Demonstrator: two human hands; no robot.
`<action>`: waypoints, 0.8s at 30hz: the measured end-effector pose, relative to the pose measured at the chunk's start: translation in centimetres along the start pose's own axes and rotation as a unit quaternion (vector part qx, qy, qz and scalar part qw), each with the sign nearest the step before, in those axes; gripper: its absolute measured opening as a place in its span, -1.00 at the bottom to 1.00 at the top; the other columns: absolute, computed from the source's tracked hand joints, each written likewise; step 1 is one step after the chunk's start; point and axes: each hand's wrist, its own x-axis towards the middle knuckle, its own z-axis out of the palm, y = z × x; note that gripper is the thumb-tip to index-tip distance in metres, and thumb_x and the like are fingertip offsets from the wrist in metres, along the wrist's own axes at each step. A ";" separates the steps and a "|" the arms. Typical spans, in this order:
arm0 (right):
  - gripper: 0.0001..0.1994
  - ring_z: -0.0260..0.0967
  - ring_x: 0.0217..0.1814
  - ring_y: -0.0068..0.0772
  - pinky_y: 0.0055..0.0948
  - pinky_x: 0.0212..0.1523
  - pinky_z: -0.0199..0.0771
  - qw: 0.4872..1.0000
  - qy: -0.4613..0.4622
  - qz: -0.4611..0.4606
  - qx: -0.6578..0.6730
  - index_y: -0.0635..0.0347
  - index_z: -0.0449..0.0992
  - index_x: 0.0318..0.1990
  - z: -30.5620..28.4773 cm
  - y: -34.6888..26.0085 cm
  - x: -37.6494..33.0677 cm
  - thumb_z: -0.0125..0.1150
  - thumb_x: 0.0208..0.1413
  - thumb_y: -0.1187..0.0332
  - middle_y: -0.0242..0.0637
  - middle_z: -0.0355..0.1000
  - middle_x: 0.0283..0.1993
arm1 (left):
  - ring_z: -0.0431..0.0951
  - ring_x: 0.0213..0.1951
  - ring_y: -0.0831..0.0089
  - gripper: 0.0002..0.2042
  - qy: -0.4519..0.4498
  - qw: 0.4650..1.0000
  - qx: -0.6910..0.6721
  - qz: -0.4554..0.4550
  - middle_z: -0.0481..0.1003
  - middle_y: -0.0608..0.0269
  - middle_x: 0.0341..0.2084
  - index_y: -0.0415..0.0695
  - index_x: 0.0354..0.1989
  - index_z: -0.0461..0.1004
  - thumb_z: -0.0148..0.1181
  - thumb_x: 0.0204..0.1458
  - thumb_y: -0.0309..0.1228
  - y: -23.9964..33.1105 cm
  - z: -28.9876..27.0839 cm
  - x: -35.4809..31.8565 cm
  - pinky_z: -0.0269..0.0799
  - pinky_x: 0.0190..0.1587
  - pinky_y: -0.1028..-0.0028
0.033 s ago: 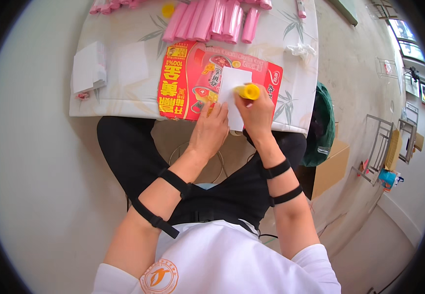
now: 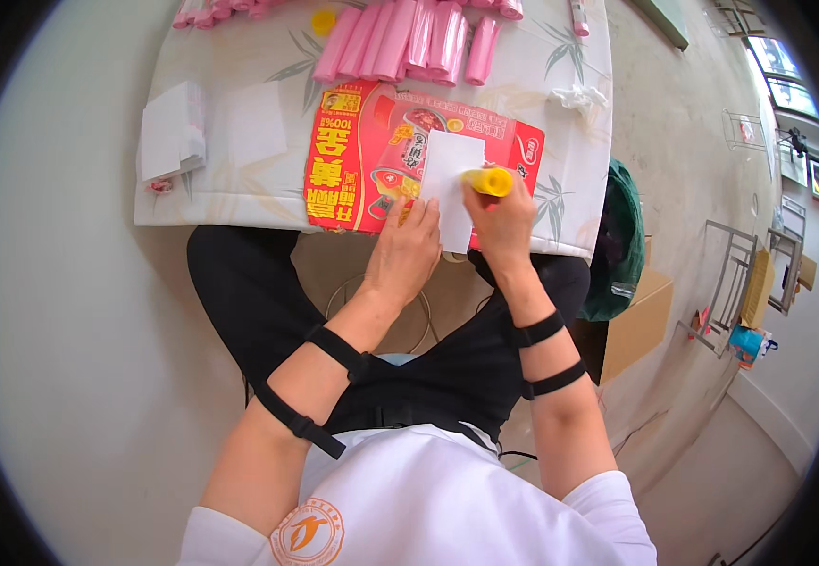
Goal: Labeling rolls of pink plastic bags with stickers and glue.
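A narrow white sheet of paper [image 2: 455, 160] lies on a flat piece of red printed cardboard [image 2: 358, 141] near the table's front edge. My left hand [image 2: 409, 245] rests with its fingers stretched out over the cardboard, fingertips at the sheet's left edge. In my right hand [image 2: 507, 226] is a yellow glue stick [image 2: 493, 181], tilted over the sheet's right side; its working end is blurred, and I cannot tell whether it touches the paper. Behind the cardboard stands a loose round yellow cap [image 2: 323, 21].
Several pink rolls [image 2: 395, 38] lie along the far side. At the left are a stack of folded white papers [image 2: 172, 132] and a flat pale sheet [image 2: 257, 121]. A crumpled tissue [image 2: 579, 98] sits at the right. Beside the table are a green bag [image 2: 625, 245] and a cardboard box [image 2: 641, 321].
My right hand has shifted slightly to the right and toward me with the glue stick. My left hand and the paper stay in place.
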 end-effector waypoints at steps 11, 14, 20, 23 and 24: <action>-0.75 0.44 -0.43 -0.13 -0.33 -0.41 0.45 0.997 0.056 0.010 -0.059 0.30 0.44 -0.25 -0.7 1.5 0.2 0.35 -0.09 0.49 -0.11 0.41 -0.36 | 0.31 0.14 0.27 -0.53 -0.017 1.000 -0.011 -0.001 0.34 0.11 0.08 -0.31 0.03 0.40 0.19 -0.03 -0.29 0.0 -0.5 0.6 0.11 0.28 0.24; -0.78 0.43 -0.44 -0.14 -0.32 -0.42 0.43 0.999 0.040 0.031 -0.012 0.29 0.44 -0.28 0.8 -0.8 0.7 0.34 -0.09 0.49 -0.13 0.41 -0.38 | 0.31 0.13 0.27 -0.53 -0.021 1.000 -0.015 0.003 0.35 0.12 0.07 -0.32 0.03 0.40 0.19 -0.03 -0.29 0.0 -0.6 0.4 0.12 0.27 0.24; -0.79 0.40 -0.48 -0.23 -0.32 -0.42 0.42 0.997 0.067 -0.005 -0.047 0.29 0.44 -0.29 1.0 -0.5 1.1 0.33 -0.09 0.50 -0.17 0.38 -0.42 | 0.31 0.13 0.27 -0.52 -0.015 0.999 -0.037 -0.002 0.35 0.11 0.06 -0.33 0.02 0.40 0.22 -0.06 -0.30 -0.1 -0.7 0.6 0.13 0.27 0.24; -0.81 0.40 -0.47 -0.23 -0.31 -0.43 0.41 0.997 0.066 0.000 -0.032 0.30 0.43 -0.32 1.2 -0.8 1.4 0.32 -0.07 0.49 -0.16 0.38 -0.41 | 0.32 0.13 0.26 -0.52 -0.013 0.999 -0.039 -0.002 0.35 0.11 0.06 -0.33 0.01 0.40 0.23 -0.08 -0.31 -0.1 -0.8 0.5 0.14 0.26 0.24; -0.81 0.40 -0.47 -0.23 -0.31 -0.43 0.41 0.997 0.064 0.002 -0.030 0.30 0.43 -0.32 2.1 -1.3 1.8 0.32 -0.07 0.49 -0.16 0.38 -0.41 | 0.32 0.12 0.26 -0.52 -0.014 0.999 -0.033 -0.003 0.36 0.11 0.06 -0.32 0.02 0.40 0.23 -0.08 -0.32 -0.1 -0.9 0.5 0.14 0.26 0.24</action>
